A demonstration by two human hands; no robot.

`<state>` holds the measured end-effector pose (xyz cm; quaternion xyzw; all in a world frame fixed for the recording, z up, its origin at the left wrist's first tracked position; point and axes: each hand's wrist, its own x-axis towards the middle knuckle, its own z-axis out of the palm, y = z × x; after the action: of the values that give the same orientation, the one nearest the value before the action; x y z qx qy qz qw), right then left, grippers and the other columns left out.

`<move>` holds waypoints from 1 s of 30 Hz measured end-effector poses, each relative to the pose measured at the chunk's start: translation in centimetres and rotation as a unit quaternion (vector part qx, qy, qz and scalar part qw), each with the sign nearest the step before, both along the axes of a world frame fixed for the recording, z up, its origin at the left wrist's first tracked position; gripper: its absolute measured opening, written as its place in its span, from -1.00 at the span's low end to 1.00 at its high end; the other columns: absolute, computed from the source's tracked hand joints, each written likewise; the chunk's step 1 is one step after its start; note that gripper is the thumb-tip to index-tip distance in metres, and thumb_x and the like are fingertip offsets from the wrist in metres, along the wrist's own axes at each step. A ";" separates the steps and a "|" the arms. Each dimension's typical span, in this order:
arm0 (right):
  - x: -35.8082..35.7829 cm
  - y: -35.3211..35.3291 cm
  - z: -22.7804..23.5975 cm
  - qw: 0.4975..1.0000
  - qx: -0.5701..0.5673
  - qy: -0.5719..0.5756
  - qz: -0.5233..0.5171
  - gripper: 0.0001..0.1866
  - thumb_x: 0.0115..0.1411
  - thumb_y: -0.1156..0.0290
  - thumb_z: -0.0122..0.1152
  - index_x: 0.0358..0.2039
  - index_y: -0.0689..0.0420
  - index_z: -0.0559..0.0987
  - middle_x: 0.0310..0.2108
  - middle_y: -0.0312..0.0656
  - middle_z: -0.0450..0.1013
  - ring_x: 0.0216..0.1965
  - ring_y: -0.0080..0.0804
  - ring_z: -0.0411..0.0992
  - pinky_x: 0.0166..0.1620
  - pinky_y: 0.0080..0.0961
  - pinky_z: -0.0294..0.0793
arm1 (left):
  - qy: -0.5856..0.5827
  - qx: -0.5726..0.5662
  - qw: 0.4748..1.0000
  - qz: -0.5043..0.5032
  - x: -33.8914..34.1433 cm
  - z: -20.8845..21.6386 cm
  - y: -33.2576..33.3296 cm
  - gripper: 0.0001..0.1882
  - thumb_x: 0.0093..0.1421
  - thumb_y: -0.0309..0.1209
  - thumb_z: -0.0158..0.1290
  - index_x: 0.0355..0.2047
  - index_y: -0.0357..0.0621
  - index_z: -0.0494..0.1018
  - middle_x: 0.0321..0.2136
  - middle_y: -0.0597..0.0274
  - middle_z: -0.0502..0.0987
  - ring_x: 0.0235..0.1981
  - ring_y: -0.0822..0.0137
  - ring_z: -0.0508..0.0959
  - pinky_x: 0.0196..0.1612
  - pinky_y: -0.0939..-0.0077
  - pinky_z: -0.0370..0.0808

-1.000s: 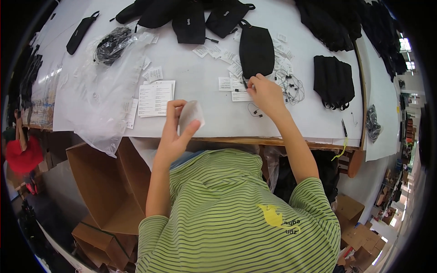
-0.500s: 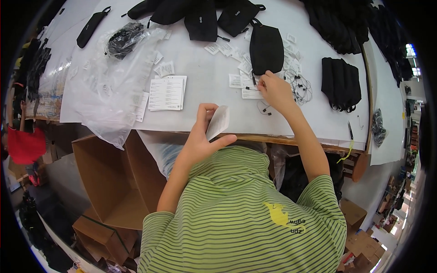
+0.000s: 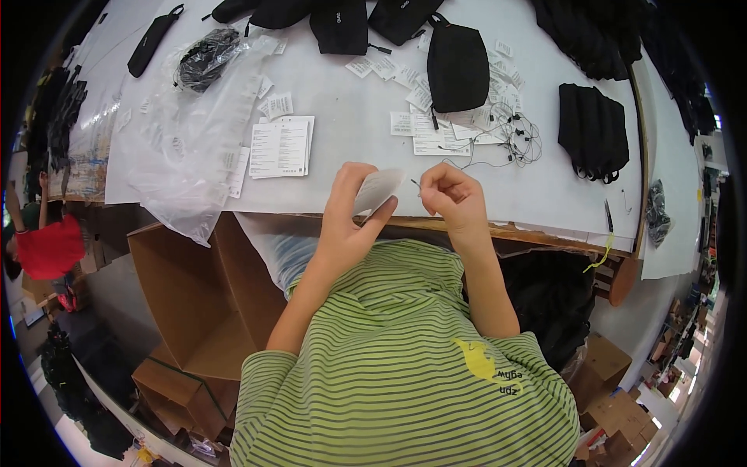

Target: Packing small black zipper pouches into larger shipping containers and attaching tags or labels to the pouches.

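My left hand (image 3: 342, 222) is closed round a white printed card (image 3: 380, 187), held tilted just over the table's front edge. Right beside it, my right hand (image 3: 459, 204) pinches a thin black tag string (image 3: 413, 182), whose dark tip points at the card. Beyond the hands, a black zip pouch (image 3: 457, 68) lies on scattered small white labels (image 3: 420, 96). Below the pouch are more white cards (image 3: 436, 143) and a tangle of black tag strings (image 3: 523, 142). A stack of white printed cards (image 3: 280, 148) sits to the left.
A clear plastic bag (image 3: 175, 156) drapes over the table's front edge at left. Black pouches (image 3: 593, 131) stand bunched at right, near snips (image 3: 609, 216) with a yellow cord. More black pouches (image 3: 339, 27) lie at the back. A cardboard box (image 3: 183, 292) stands below the table.
My right hand has drawn back from the strings near the pouch to the card, bringing a string with it. My left hand still holds the card, its thumb now closed against it.
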<state>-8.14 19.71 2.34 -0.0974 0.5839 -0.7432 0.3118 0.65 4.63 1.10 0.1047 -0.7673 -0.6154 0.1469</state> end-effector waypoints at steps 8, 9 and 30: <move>0.6 -0.7 -0.4 0.979 0.145 0.138 -0.035 -0.90 0.02 0.45 0.29 -0.44 0.14 0.56 -0.71 -0.57 -0.03 -0.65 -0.80 -0.14 -0.55 -0.74 -0.16 | -0.034 0.040 0.998 0.035 0.3 0.2 0.4 -0.82 0.06 -0.52 0.14 -0.34 -0.29 0.40 -0.46 0.18 0.37 -0.45 0.28 0.40 -0.33 0.54 0.34; 0.6 -0.8 -0.4 0.979 0.146 0.136 -0.035 -0.90 0.02 0.45 0.29 -0.44 0.14 0.56 -0.71 -0.57 -0.03 -0.65 -0.80 -0.14 -0.55 -0.74 -0.16 | -0.036 0.041 0.998 0.034 0.2 0.3 0.4 -0.82 0.06 -0.52 0.14 -0.34 -0.29 0.40 -0.46 0.18 0.37 -0.45 0.28 0.40 -0.33 0.54 0.34; 0.4 0.3 0.9 0.978 0.110 0.172 0.033 -0.90 0.06 0.50 0.27 -0.38 0.15 0.54 -0.74 -0.48 0.11 -0.66 -0.72 0.02 -0.56 -0.70 -0.02 | 0.026 0.243 0.962 -0.119 1.0 -0.2 -1.2 -0.83 0.28 -0.48 -0.05 -0.28 -0.36 0.47 -0.39 0.25 0.49 -0.35 0.52 0.43 -0.25 0.70 0.34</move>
<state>-7.76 20.00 3.20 -0.2079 0.7036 -0.6355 0.2405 1.63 3.38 0.95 0.0295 -0.5977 -0.7988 0.0624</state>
